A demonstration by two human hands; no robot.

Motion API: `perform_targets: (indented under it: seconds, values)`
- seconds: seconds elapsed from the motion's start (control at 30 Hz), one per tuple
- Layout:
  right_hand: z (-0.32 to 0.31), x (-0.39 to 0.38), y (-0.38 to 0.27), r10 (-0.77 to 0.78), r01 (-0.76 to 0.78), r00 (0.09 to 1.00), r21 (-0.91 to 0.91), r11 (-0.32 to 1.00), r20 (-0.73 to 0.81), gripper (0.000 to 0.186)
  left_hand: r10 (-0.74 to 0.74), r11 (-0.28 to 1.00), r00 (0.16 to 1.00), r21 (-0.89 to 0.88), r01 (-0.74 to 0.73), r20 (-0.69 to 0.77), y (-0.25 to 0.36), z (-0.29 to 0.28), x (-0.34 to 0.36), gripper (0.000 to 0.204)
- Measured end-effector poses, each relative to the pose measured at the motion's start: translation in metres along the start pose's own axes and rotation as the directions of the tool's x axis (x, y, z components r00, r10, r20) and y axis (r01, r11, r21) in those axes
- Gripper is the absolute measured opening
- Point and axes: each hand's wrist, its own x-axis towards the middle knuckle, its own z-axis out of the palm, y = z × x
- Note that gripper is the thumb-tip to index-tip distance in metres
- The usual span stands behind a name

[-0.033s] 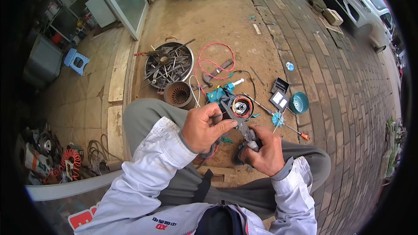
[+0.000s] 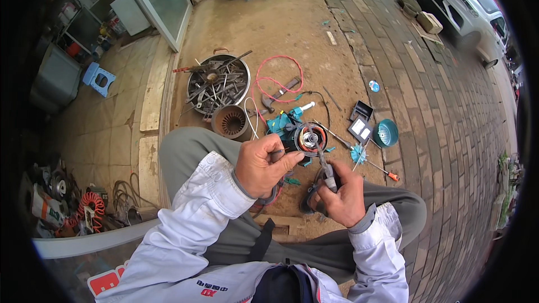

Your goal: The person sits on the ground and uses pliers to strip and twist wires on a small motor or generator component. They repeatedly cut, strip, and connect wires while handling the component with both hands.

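Note:
My right hand (image 2: 345,195) is wrapped round a slender grey tool (image 2: 324,165) with a pale end near the thumb; its exact kind is unclear. The tool slants up and left, its far end in front of the round opening of a motor (image 2: 304,139) with orange-copper windings. My left hand (image 2: 261,165) is pinched closed just left of the motor, a thin dark sliver showing at its fingers, too small to name. Behind the motor lies a teal housing (image 2: 279,123) with a white nozzle-like end. A teal fan wheel (image 2: 358,154) rests to the right.
A metal basin (image 2: 245,73) full of tools and rusty parts stands far left, with a slotted metal cylinder (image 2: 229,122) before it. A hammer (image 2: 285,92), red cable (image 2: 302,70), black case (image 2: 361,111), teal bowl-shaped cover (image 2: 386,132) and orange-handled screwdriver (image 2: 392,176) lie around.
The tool in my right hand has swung to the right and more upright, from the motor's left side to across its opening. My left hand stays nearly still.

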Motion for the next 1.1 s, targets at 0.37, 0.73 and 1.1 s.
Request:
perform_targets:
  seconds: [0.37, 0.73, 1.1]
  values:
    - [-0.040, 0.023, 0.012, 0.338, -0.157, 0.876, 0.460, 0.874, -0.344, 0.029, -0.273, 0.713, 0.950, -0.631, 0.307, 0.153, 0.002, -0.008, 0.009, 0.022]
    - [-0.033, 0.022, 0.011, 0.232, -0.156, 0.918, 0.243, 0.957, -0.322, 0.028, 0.168, 0.984, 0.986, 0.059, -0.169, 0.017, -0.001, -0.006, 0.010, 0.024]
    - [-0.008, 0.020, 0.003, 0.104, -0.048, 0.993, 0.588, 0.808, -0.061, 0.033, 0.198, 0.947, 0.971, 0.229, -0.225, 0.135, 0.014, 0.008, 0.006, 0.018]
